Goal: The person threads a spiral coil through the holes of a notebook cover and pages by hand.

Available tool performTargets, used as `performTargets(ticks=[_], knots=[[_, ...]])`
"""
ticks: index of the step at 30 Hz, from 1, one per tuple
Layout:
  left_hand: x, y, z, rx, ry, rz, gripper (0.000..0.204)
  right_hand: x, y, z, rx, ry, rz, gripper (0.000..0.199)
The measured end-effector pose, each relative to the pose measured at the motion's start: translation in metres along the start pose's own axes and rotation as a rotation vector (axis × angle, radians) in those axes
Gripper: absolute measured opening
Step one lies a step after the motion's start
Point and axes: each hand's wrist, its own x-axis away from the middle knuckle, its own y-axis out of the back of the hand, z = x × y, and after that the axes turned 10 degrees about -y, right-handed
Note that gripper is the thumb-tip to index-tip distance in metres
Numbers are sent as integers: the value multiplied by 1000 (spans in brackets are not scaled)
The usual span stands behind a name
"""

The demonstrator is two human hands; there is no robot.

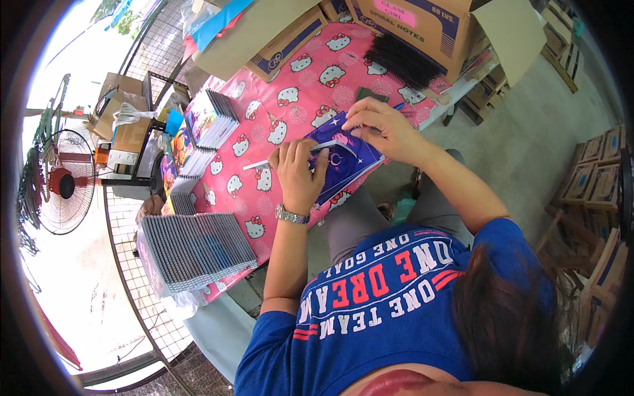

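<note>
Pink sheeting with a white cartoon-cat print covers the table (pixel 290 122) in the head view, running from a low pile at the left to the cardboard boxes at the far end. At its near edge, just above the person's lap, lies a purple-blue notebook (pixel 338 173), set aslant, with pale stars on its cover. Left hand (pixel 298 173) rests over the notebook's left side, fingers bent and thumb down on the cover; a white strip (pixel 256 165) sticks out to the left from under it. Whether this hand grips the strip or only presses it, I cannot tell. Right hand (pixel 378 131) is at the notebook's upper edge, fingers curled toward the thumb; whether something is pinched there is too small to tell.

Beyond the right hand lie a blue pen (pixel 399 105) and a bundle of black spiral bindings (pixel 404 61), close by an open cardboard box (pixel 413 33). Wire-bound books fill the table's left side: a large stack (pixel 198 249) nearest, an upright group (pixel 212 117) farther off. Past them stand a black-caged fan (pixel 64 181) with a red hub and a wire mesh screen (pixel 125 257), bright outside light behind. Grey concrete floor (pixel 522 142) stretches right, toward piled cartons (pixel 584 175).
</note>
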Motion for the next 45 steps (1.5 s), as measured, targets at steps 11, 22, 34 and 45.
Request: performTargets(ticks=[11,22,34,45], knots=[[1,5,-5,25,27,5,18,7,-3,15,-207,-282,286,21],[-8,-2,-15,-8,-56,93,25,7,-15,37,230,67,-50,34],[9,5,-17,1,23,129,15,-66,-67,-138,971,-719,-100,59],[25,2,-21,-69,77,-51,35,-67,5,-35,-721,-364,573,43]])
